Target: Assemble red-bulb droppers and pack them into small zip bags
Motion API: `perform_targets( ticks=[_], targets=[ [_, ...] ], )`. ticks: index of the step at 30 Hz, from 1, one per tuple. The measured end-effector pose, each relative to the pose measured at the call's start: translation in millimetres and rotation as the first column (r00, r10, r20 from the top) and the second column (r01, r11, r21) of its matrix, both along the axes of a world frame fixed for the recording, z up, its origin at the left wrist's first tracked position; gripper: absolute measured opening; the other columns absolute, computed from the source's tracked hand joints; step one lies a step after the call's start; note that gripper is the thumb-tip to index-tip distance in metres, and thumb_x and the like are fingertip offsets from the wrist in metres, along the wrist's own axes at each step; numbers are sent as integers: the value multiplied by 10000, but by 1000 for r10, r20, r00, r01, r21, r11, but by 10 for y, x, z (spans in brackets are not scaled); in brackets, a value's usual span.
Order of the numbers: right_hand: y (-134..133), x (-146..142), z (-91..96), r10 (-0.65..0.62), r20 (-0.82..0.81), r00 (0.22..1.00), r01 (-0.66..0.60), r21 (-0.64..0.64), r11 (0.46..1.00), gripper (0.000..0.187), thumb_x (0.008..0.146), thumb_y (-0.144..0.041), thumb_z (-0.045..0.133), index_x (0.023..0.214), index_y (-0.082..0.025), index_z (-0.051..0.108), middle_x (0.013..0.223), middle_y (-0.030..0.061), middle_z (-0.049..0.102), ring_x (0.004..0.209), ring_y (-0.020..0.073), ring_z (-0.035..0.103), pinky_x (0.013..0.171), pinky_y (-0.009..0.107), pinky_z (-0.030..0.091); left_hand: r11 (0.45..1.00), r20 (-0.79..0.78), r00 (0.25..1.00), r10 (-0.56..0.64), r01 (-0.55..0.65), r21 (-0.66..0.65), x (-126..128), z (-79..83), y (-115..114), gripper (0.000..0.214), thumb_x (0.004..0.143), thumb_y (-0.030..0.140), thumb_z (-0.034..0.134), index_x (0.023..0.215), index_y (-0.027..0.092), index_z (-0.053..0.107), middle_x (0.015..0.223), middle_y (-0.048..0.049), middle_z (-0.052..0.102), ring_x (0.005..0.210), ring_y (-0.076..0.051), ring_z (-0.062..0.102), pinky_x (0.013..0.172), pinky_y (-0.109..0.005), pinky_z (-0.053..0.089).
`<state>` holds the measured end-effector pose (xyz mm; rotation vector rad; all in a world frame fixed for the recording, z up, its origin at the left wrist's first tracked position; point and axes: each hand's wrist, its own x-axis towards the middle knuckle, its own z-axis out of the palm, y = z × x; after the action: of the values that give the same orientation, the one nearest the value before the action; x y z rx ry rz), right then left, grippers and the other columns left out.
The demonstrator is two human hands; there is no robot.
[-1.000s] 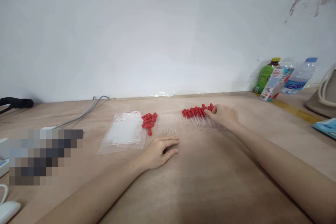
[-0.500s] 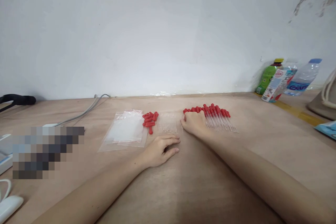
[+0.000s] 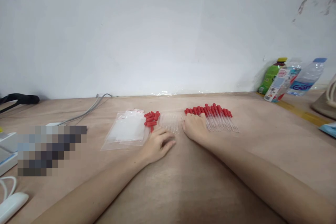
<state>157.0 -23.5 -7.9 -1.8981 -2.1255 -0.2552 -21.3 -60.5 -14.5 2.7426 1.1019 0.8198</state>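
Note:
My left hand (image 3: 159, 145) is just above the tabletop, fingers loosely bent and apart, with nothing seen in it. Right behind its fingers lies a small heap of red rubber bulbs (image 3: 151, 119), one partly hidden by the hand. Beside them thin clear tubes (image 3: 169, 122) lie side by side in a row. My right hand (image 3: 194, 127) rests low at the left end of a row of clear droppers with red bulbs (image 3: 217, 115), covering some of them. Its fingers are curled under, close to a thin tube end; what they grip is hidden.
Clear plastic zip bags (image 3: 126, 127) lie stacked on the left. A grey cable (image 3: 89, 110) runs to a white device (image 3: 7, 161) at the left edge. Several bottles (image 3: 282, 80) stand by the wall at the right, near a brown bag (image 3: 324, 101).
My left hand has drawn slightly left toward the red bulbs, now covering part of one. My right hand stays by the row's left end, its fingers curled further under. The view has shifted slightly.

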Motion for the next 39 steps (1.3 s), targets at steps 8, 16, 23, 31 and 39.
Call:
perform_targets(
  ticks=[8, 16, 23, 31, 39],
  targets=[
    [-496, 567, -267, 290, 55, 955, -289, 370, 883, 289, 883, -301, 327, 708, -156, 506, 624, 30, 584, 603, 145, 499, 729, 324, 220, 861, -13, 881, 474, -460, 219, -469, 131, 413, 184, 804, 321, 462, 742, 172, 550, 782, -60, 559, 808, -217, 517, 735, -345, 403],
    [-550, 697, -273, 341, -26, 940, -301, 410, 861, 222, 856, -287, 406, 700, -168, 509, 625, -5, 584, 601, 126, 504, 777, 329, 212, 866, -149, 854, 498, -485, 120, -559, 77, 485, 198, 815, 331, 429, 721, 182, 519, 751, -45, 593, 741, -205, 551, 641, -299, 404],
    [-526, 698, -299, 342, -48, 939, -296, 397, 869, 218, 858, -283, 401, 759, -166, 557, 660, 9, 616, 633, 136, 534, 777, 332, 218, 782, -211, 799, 564, -433, 449, -404, 173, 347, 230, 857, 279, 371, 747, 159, 534, 771, -93, 600, 755, -238, 544, 672, -348, 377],
    [-499, 726, -317, 416, -55, 908, -368, 373, 852, 248, 872, -247, 378, 901, -200, 619, 762, 28, 649, 737, 144, 549, 783, 322, 224, 985, -119, 984, 136, -121, 119, 19, 39, -8, 198, 863, 276, 395, 796, 159, 540, 769, -52, 562, 746, -176, 510, 695, -307, 409],
    [-451, 667, -300, 520, -109, 847, -454, 360, 815, 232, 851, -219, 390, 887, -179, 616, 785, 42, 630, 710, 131, 541, 765, 310, 252, 992, -67, 996, 64, -57, 109, 57, -34, 47, 200, 837, 306, 467, 878, 218, 641, 1018, -62, 529, 936, -206, 467, 859, -399, 351]
  ],
)
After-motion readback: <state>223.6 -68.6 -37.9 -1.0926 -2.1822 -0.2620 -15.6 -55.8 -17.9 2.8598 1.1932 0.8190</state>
